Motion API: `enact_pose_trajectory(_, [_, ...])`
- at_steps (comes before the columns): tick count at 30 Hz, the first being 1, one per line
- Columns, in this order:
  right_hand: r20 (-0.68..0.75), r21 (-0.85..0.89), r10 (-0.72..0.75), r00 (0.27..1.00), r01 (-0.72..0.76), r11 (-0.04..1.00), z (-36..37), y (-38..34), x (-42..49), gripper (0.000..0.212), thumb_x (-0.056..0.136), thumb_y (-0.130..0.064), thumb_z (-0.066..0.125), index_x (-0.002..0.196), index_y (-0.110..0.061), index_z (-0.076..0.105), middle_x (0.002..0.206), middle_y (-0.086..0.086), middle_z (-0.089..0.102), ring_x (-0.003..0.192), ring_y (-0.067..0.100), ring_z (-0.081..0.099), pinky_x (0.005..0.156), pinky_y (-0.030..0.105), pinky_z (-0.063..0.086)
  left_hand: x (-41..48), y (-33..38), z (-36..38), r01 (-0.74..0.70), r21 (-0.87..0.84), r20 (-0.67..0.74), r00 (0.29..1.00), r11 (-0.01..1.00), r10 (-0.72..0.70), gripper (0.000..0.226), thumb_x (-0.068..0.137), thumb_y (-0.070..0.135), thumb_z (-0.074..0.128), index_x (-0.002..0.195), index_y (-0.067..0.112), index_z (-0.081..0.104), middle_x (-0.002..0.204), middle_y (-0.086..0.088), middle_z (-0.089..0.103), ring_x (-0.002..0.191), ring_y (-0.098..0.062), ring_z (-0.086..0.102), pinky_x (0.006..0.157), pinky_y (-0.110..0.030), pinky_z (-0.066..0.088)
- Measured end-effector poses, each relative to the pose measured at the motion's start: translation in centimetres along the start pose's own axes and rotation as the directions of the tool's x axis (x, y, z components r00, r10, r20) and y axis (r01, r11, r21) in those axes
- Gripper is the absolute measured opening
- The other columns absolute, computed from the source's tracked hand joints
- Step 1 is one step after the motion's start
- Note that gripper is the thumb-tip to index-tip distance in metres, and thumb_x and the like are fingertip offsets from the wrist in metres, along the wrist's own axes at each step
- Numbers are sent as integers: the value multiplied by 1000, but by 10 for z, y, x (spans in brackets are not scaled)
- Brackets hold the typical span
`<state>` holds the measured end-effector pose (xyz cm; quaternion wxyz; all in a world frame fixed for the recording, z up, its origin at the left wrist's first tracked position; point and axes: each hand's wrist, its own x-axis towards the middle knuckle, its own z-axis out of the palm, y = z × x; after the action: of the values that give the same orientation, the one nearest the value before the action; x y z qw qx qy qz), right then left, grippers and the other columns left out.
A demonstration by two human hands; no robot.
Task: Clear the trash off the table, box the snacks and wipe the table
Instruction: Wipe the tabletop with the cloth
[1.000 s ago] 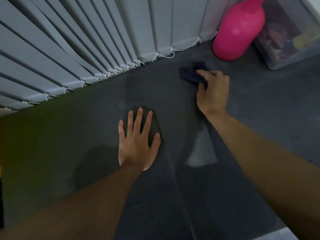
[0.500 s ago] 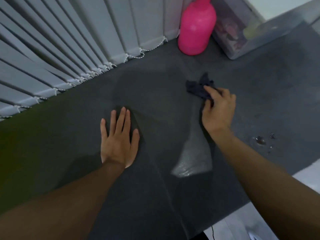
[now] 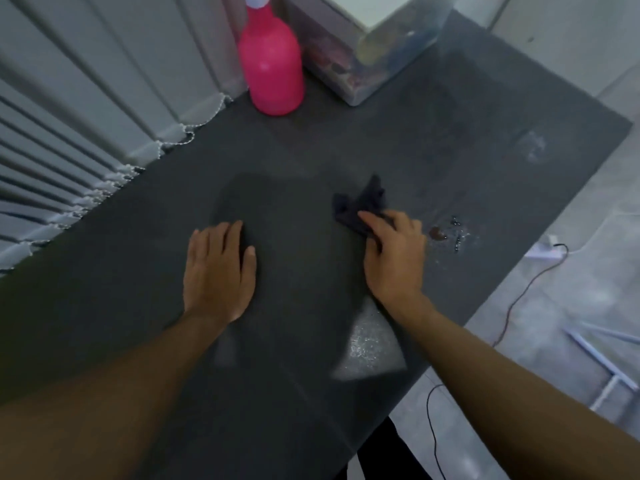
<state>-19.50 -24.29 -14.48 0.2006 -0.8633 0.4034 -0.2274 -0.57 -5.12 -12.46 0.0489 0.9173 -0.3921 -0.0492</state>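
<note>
A dark grey table (image 3: 311, 154) fills the view. My right hand (image 3: 393, 258) presses a crumpled dark cloth (image 3: 362, 204) onto it near the middle, fingers curled over the cloth's near edge. My left hand (image 3: 218, 268) lies flat on the tabletop to the left, holding nothing. Just right of the cloth are a small brown spill and water droplets (image 3: 445, 232). A wet shiny patch (image 3: 367, 348) shows beside my right forearm. A clear plastic box (image 3: 374, 53) with snacks inside stands at the far edge.
A pink spray bottle (image 3: 272, 64) stands at the back beside the box. Grey vertical blinds (image 3: 86, 109) run along the table's left side. The table's right edge drops to a tiled floor with a thin cable (image 3: 519, 296) and a white frame (image 3: 602, 362).
My right hand has dragged the cloth back from near the pink bottle toward the middle of the table. The view has swung right, bringing the spill and the table's right edge into sight.
</note>
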Motion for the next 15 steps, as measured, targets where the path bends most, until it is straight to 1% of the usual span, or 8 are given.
enact_pose_trajectory(3, [141,36,-263,954,261,965,-11,9,-23,39,89,-12,56,122,-27,70,120,3,63,99,29,53,80,41,45,30,41,8,-14,-60,27,999,998,16,61,103,41,29,154,9,35,156,-14,37,146,-38,28,124,-50,17])
enact_pose_trajectory(5, [157,-9,-324,933,329,944,-27,30,-16,36,92,-17,54,123,-28,70,120,3,64,98,29,55,79,41,44,48,70,13,-41,-81,57,997,996,46,60,105,40,32,158,14,27,165,-10,24,153,-36,14,125,-49,10])
enact_pose_trajectory(6, [112,-45,-276,955,282,958,-33,43,-8,37,91,-15,55,122,-28,70,120,3,63,99,30,55,80,42,44,55,84,16,-71,-83,72,994,994,77,60,105,40,33,160,17,23,167,-7,19,154,-34,8,126,-48,7])
enact_pose_trajectory(8, [-33,-99,-49,998,45,994,-45,67,9,41,87,-10,58,123,-28,69,119,3,62,101,31,53,83,41,42,67,111,20,-95,-78,104,989,992,102,61,106,42,29,161,21,15,169,-1,9,156,-32,0,126,-49,1])
enact_pose_trajectory(10, [-142,-92,179,973,-193,977,-50,76,17,44,86,-9,58,123,-28,68,118,3,61,103,29,51,84,38,40,74,130,28,-45,-33,121,991,998,48,63,105,46,21,162,24,6,170,3,1,155,-32,-6,124,-54,-4])
enact_pose_trajectory(11, [-157,-89,218,963,-234,968,-50,74,15,44,86,-10,57,124,-29,68,118,2,61,104,29,51,83,38,38,74,136,32,-17,-4,118,993,1000,17,64,104,48,17,162,25,3,170,3,0,155,-32,-8,124,-56,-4])
enact_pose_trajectory(13, [-98,-85,137,986,-146,986,-46,66,2,41,87,-11,57,123,-29,69,120,2,61,104,28,51,82,37,38,73,138,37,4,35,100,995,999,-7,66,103,52,15,162,25,1,170,3,-1,155,-34,-7,123,-58,-3])
enact_pose_trajectory(15, [23,-46,-85,996,86,995,-49,67,-13,37,91,-12,58,122,-27,70,121,2,62,103,28,53,81,40,41,73,138,38,0,50,92,996,999,-5,68,102,56,15,162,26,2,170,3,-1,155,-34,-7,123,-59,-2])
